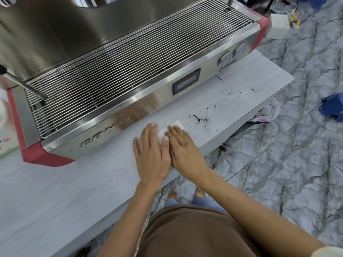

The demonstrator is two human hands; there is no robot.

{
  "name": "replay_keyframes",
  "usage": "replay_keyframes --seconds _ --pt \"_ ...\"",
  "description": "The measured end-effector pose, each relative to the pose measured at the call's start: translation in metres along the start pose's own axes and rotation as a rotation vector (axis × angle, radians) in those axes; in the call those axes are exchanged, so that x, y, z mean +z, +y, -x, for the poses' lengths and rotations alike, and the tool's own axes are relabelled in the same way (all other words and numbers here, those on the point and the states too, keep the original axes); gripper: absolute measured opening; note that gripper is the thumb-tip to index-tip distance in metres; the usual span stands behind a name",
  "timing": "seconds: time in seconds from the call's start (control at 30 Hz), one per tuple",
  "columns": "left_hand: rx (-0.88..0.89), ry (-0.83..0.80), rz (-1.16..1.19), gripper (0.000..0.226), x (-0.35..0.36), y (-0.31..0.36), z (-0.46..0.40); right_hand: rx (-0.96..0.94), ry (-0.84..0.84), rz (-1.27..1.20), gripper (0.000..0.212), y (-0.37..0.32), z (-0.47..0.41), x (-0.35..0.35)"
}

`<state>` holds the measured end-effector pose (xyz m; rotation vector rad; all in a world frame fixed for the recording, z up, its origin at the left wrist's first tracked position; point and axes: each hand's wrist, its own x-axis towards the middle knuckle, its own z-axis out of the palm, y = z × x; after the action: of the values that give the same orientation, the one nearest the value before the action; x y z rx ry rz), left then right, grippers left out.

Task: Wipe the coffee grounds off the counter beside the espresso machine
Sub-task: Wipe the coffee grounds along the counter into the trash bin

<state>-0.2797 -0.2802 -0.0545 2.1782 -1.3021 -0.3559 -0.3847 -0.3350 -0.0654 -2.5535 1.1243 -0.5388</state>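
A white paper tissue (178, 125) lies flat on the pale grey counter (74, 182) in front of the espresso machine (111, 75). My left hand (151, 154) and my right hand (182, 149) both press down on the tissue with straight fingers, side by side and touching each other. Most of the tissue is hidden under them. Dark coffee grounds (203, 120) lie scattered just right of the tissue. More specks of grounds (229, 93) trail further right toward the counter's end.
The steel machine has a wire drip grate (130, 58), a small display (186, 81) and two gauges (233, 53). A steam wand (22, 83) juts out at left. The counter's front edge (213, 147) drops to a marbled floor with my bare feet, blue slippers (332, 106) and a white box (277, 26).
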Motion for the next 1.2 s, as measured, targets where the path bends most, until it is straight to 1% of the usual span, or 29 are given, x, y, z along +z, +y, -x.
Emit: replay_keyframes --seconds 0.13,0.33,0.57,0.73,0.83,1.0,1.1,1.2 --pt "-0.02 0.019 -0.007 0.059 0.001 0.002 0.0 -0.003 -0.01 -0.005 0.047 0.005 -0.01 0.002" --pt "-0.024 0.027 -0.035 0.061 0.002 0.003 0.0 -0.012 0.003 0.026 0.042 0.035 -0.02 -0.001" --pt "-0.024 0.016 -0.083 0.061 0.004 0.003 0.001 -0.018 -0.032 0.011 0.06 0.063 -0.021 -0.016" --pt "-0.021 0.011 -0.11 0.061 0.005 0.002 0.0 -0.002 -0.03 -0.001 0.061 0.087 -0.024 -0.026" --pt "-0.032 0.013 -0.115 0.062 0.008 0.006 0.001 0.006 -0.021 -0.032 0.053 0.1 -0.029 -0.035" --pt "-0.052 0.023 -0.128 0.063 0.013 0.014 0.002 0.034 0.024 -0.178 0.03 0.119 -0.036 -0.054" --pt "-0.057 0.023 -0.134 0.062 0.014 0.013 0.002 0.075 0.061 -0.229 0.029 0.119 -0.039 -0.066" --pt "-0.059 0.022 -0.137 0.061 0.013 0.014 0.002 0.007 0.055 -0.219 0.031 0.106 -0.029 -0.065"
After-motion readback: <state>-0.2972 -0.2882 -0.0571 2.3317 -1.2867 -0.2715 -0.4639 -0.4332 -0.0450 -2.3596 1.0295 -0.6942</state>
